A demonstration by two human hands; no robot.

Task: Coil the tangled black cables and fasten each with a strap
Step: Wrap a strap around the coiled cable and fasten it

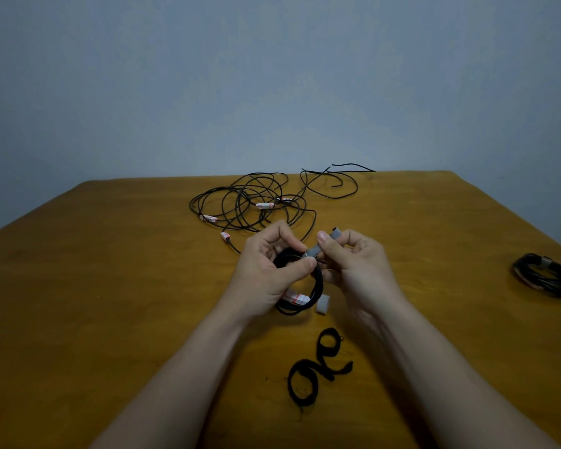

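Black coiled cable (316, 288) in two hands, grey strap (325, 244) at its top.
Seen from the head, the left hand (269, 273) grips the coil just above the wooden table (110, 286), and the right hand (357, 264) pinches the strap. The cable looks light and springy, so it is best held where the loops meet. The strap looks soft and floppy. Tangled cables (250, 202) lie behind, and a tied coil (546, 275) sits far right.

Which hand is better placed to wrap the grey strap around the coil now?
Probably the right hand: it already pinches the grey strap at the coil, while the left hand is busy gripping that coil.
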